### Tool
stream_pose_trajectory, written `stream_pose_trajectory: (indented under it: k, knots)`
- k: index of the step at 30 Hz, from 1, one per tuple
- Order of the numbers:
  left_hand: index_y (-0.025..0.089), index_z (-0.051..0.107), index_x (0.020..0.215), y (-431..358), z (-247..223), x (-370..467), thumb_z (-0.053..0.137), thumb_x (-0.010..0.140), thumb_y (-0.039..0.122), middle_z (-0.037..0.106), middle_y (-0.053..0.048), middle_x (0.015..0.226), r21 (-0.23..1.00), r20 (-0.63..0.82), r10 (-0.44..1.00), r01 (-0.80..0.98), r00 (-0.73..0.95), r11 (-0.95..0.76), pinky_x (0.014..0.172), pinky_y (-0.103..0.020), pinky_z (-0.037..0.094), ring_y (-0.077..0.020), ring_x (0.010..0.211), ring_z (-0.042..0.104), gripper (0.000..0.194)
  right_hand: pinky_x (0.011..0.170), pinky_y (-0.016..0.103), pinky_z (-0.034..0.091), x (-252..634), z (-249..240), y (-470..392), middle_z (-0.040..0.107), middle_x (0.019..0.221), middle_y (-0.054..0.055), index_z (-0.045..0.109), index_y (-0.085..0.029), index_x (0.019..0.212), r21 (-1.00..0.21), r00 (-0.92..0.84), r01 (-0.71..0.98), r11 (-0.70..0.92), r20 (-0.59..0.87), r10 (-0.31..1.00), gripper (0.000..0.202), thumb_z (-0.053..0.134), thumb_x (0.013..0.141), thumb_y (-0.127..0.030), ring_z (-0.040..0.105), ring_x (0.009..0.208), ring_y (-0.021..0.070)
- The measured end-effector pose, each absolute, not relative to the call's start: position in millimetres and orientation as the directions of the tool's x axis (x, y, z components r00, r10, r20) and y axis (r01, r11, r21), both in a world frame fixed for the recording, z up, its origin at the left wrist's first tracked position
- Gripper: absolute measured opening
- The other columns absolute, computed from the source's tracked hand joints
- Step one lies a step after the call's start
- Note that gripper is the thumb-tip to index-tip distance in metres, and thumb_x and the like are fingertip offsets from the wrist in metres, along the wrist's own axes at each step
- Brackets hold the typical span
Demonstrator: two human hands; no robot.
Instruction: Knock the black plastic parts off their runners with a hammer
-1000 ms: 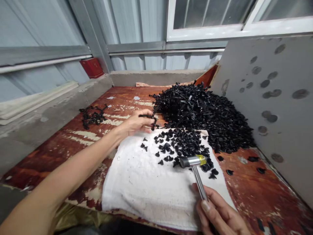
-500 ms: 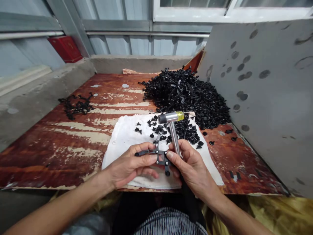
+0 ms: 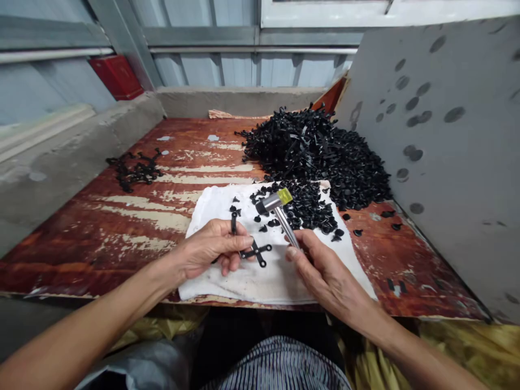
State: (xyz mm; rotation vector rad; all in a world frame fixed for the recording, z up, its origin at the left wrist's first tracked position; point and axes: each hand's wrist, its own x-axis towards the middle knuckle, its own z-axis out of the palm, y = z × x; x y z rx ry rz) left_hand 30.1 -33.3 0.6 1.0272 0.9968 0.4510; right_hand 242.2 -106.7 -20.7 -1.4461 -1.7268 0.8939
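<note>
Between the thumb and fingers of my left hand point(image 3: 213, 246) is a black linkage of flat bars point(image 3: 257, 252). Its bars cross, with round holes at the ends, and part of it is hidden by my fingers. My right hand point(image 3: 319, 257) is wrapped round the metal shaft of a mallet point(image 3: 273, 201). The mallet head has a dark face on the left and a yellow one on the right, and is raised above the cloth. Under both hands lies a white cloth point(image 3: 211, 281), with small black mushroom-shaped pieces point(image 3: 311, 208) scattered on its far part.
A large heap of black parts point(image 3: 300, 143) rises behind the cloth to the right. Several joined black linkages point(image 3: 136, 170) lie at the left of the worn red table point(image 3: 134, 238). A grey spotted panel point(image 3: 442, 135) walls off the right side. A red box point(image 3: 116, 77) stands back left.
The linkage has left my right fingers and is now held by my left hand alone, turned with its crossed bars to the right. My right hand and the mallet have tilted left, apart from it.
</note>
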Motion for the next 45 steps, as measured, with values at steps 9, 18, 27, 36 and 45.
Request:
stream_pose_trajectory:
  k: [9, 18, 27, 36, 45]
  knots:
    - [0.01, 0.059, 0.07, -19, 2, 35, 0.076, 0.074, 0.014, 0.072, -0.008, 0.062, 0.85, -0.524, 0.802, 0.113, 0.286, 0.514, 0.029, -0.01, 0.02, 0.0023, 0.028, 0.03, 0.018, 0.062, 0.034, 0.045, 264, -16, -107, 0.066, 0.075, 0.008, 0.049, -0.015, 0.113, -0.566, -0.26, 0.8, 0.2, -0.028, 0.965, 0.029, 0.032, 0.09, -0.018, 0.065, 0.066, 0.0238]
    - [0.009, 0.06, 0.067, -16, 0, 33, 0.071, 0.078, 0.009, 0.07, -0.007, 0.061, 0.841, -0.539, 0.813, 0.091, 0.219, 0.533, 0.029, -0.01, 0.02, 0.0023, 0.028, 0.03, 0.017, 0.062, 0.033, 0.046, 267, -20, -113, 0.067, 0.079, 0.007, 0.045, -0.017, 0.124, -0.574, -0.282, 0.784, 0.237, 0.011, 0.959, 0.032, 0.034, 0.093, -0.017, 0.065, 0.068, 0.0217]
    - [0.009, 0.06, 0.064, -16, 2, 34, 0.065, 0.083, 0.006, 0.069, -0.006, 0.059, 0.826, -0.56, 0.798, 0.076, 0.223, 0.559, 0.029, -0.01, 0.02, 0.0022, 0.028, 0.03, 0.02, 0.065, 0.036, 0.052, 273, -22, -132, 0.071, 0.087, 0.012, 0.046, -0.014, 0.131, -0.577, -0.272, 0.785, 0.227, 0.01, 0.962, 0.038, 0.033, 0.096, -0.019, 0.07, 0.074, 0.0249]
    - [0.011, 0.056, 0.069, -16, 1, 47, 0.063, 0.086, 0.009, 0.069, -0.008, 0.06, 0.829, -0.559, 0.78, 0.165, 0.281, 0.534, 0.031, -0.012, 0.016, 0.0027, 0.029, 0.027, 0.018, 0.055, 0.029, 0.049, 272, -33, -147, 0.044, 0.058, -0.005, 0.055, -0.019, 0.121, -0.848, 0.001, 0.53, -0.017, -0.02, 1.0, 0.03, 0.042, 0.099, -0.035, 0.059, 0.059, 0.0188]
    - [0.011, 0.057, 0.07, -16, -2, 53, 0.069, 0.082, 0.01, 0.07, -0.009, 0.06, 0.81, -0.586, 0.76, 0.199, 0.282, 0.551, 0.031, -0.012, 0.018, 0.0022, 0.03, 0.027, 0.017, 0.038, 0.024, 0.031, 274, -36, -149, 0.036, 0.057, -0.008, 0.051, -0.02, 0.128, -0.905, 0.011, 0.411, -0.112, -0.117, 0.993, 0.035, 0.045, 0.099, -0.038, 0.037, 0.043, 0.0137]
